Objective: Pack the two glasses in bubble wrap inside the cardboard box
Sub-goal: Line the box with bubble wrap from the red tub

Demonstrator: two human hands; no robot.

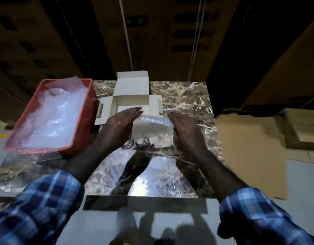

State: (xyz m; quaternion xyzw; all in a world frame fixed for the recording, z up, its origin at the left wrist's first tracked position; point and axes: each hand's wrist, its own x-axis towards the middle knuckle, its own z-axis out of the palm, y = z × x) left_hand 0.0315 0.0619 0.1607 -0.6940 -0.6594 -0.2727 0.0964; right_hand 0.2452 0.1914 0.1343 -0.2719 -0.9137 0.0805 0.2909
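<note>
A small white cardboard box [133, 99] stands open on the marble table [188, 96], its flaps spread out. Just in front of it, a roll of bubble wrap [153, 123] lies between my hands; what is inside it is hidden. My left hand [120, 126] rests over the roll's left end, fingers stretched toward the box. My right hand [185, 129] grips the roll's right end. Below the roll, glass [135, 144] shows on the table, partly blurred behind clear wrap.
A red tray [82, 126] filled with clear bubble wrap sits at the table's left. Flat brown cardboard sheets [250, 147] lie right of the table. Large cartons stand behind. The table's near edge is glossy and reflects my arms.
</note>
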